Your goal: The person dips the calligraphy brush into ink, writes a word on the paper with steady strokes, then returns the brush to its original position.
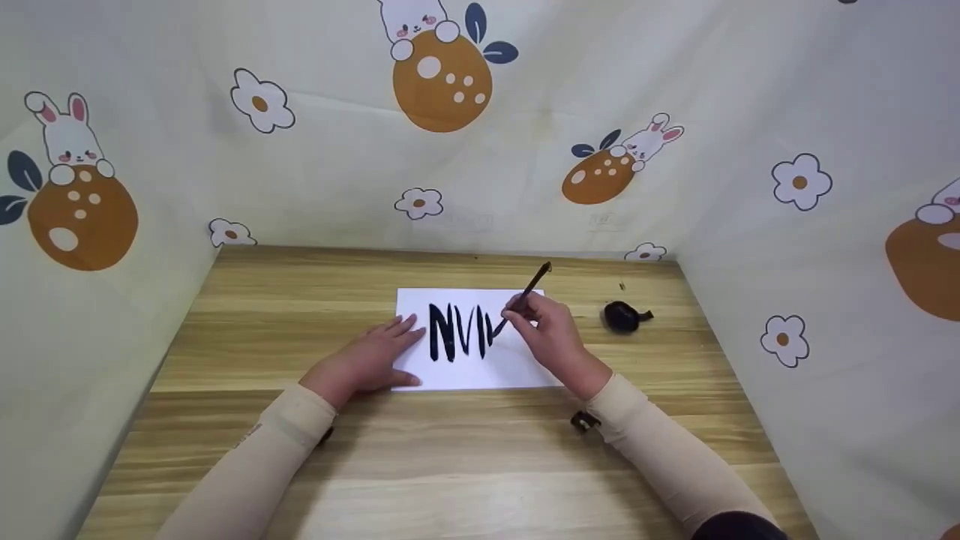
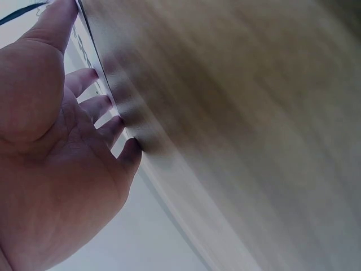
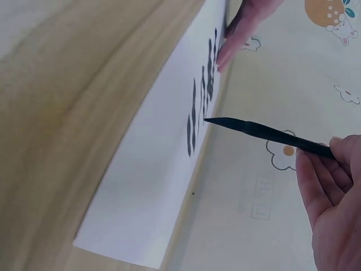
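Sleeves (image 1: 247, 469) are stretched in from the lower edge of the head view, and between the hands the brush (image 1: 534, 283) is held slantwise over the middle of the paper (image 1: 480, 377), its tip beside the last of the black strokes (image 1: 433, 334). Whether the tip is touching the sheet or is held just above it cannot be told. By the right hand (image 1: 553, 337) the shaft is grasped, the grip being a pinch of thumb and fingers partway along it. By the left hand (image 1: 367, 358) nothing is clasped; its fingers are spread on the left side of the sheet, the thumb near the lower corner. An N and a V are formed at the left, followed by narrower uprights; bare paper is seen below and to the right. For clean strokes, the shaft is best guided lightly, with pressure varied by the wrist rather than by a tighter pinch. The sheet should be held down firmly, and wet ink should not be brushed by either hand. Height and spacing are best matched to the N, whose lines look thickest. Farther right, a dark pot (image 1: 621, 318) is set on the worktop (image 1: 450, 465), within easy reach, and behind everything a rabbit-printed cloth (image 1: 337, 172) is hung.
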The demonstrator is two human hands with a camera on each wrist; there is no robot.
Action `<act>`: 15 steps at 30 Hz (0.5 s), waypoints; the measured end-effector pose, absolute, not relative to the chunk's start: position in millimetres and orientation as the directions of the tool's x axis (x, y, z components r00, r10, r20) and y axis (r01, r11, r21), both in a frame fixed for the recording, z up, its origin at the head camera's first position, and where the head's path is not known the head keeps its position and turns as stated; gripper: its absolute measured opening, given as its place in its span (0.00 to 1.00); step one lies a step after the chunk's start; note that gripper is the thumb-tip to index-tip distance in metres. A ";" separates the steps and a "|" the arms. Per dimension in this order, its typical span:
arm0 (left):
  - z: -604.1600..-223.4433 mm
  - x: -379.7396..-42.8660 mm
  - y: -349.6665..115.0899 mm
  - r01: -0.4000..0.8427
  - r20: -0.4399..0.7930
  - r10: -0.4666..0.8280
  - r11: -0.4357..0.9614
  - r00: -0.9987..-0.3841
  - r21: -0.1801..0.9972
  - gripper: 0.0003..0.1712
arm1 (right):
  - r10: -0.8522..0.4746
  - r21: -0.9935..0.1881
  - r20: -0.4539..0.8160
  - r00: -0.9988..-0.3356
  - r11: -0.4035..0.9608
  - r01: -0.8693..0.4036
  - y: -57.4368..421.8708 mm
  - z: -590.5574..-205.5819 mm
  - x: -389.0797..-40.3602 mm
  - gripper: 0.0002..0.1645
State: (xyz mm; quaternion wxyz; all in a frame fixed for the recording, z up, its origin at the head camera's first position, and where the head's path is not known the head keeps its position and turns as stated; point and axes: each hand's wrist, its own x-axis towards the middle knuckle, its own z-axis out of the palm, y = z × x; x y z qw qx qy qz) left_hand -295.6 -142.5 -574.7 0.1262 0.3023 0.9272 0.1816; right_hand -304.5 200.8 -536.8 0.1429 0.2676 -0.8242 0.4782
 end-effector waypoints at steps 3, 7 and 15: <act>-574.9 -295.6 -142.7 0.513 -0.129 0.604 0.755 -0.786 0.409 0.55 | -0.271 -0.706 0.498 -0.824 0.425 -0.567 200.4 -535.4 -309.9 0.03; -574.7 -295.5 -143.2 0.508 -0.139 0.601 0.759 -0.787 0.407 0.55 | -0.228 -0.727 0.468 -0.854 0.450 -0.519 198.6 -536.8 -316.5 0.03; -575.6 -296.4 -143.6 0.506 -0.144 0.599 0.762 -0.787 0.404 0.55 | -0.206 -0.760 0.416 -0.886 0.456 -0.463 196.3 -543.4 -325.2 0.06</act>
